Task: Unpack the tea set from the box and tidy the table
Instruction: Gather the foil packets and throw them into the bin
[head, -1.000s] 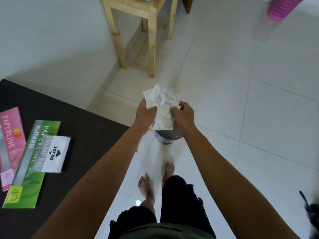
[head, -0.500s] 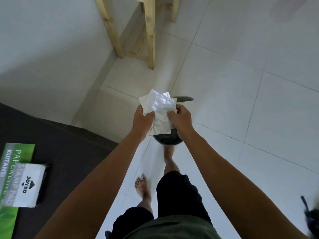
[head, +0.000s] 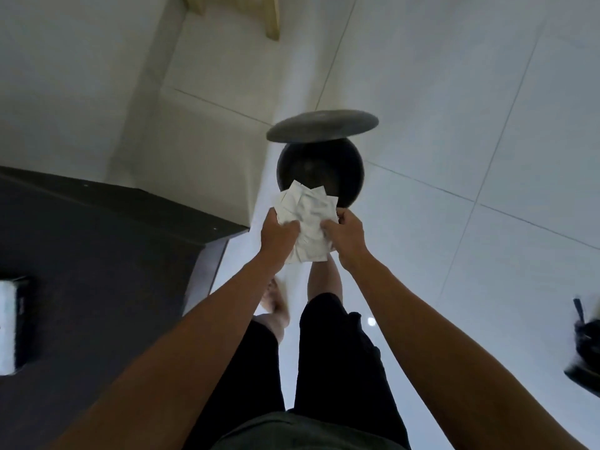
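Observation:
A crumpled bundle of white wrapping paper (head: 306,219) is gripped from both sides, by my left hand (head: 279,233) and my right hand (head: 345,237). The bundle hangs over the near rim of a round dark pedal bin (head: 337,167) on the white tiled floor. The bin's lid (head: 323,125) stands raised behind the opening. My right foot is hidden under the paper, close to the bin's base.
The dark table (head: 97,254) fills the left, its corner near my left forearm, with a white-and-black box (head: 11,323) at the left edge. A wooden furniture leg (head: 271,17) stands at the top. A dark object (head: 584,349) lies on the floor far right.
The bin's lid has swung up and the opening now shows. My view tilted down and my hands lowered the paper toward the bin's rim.

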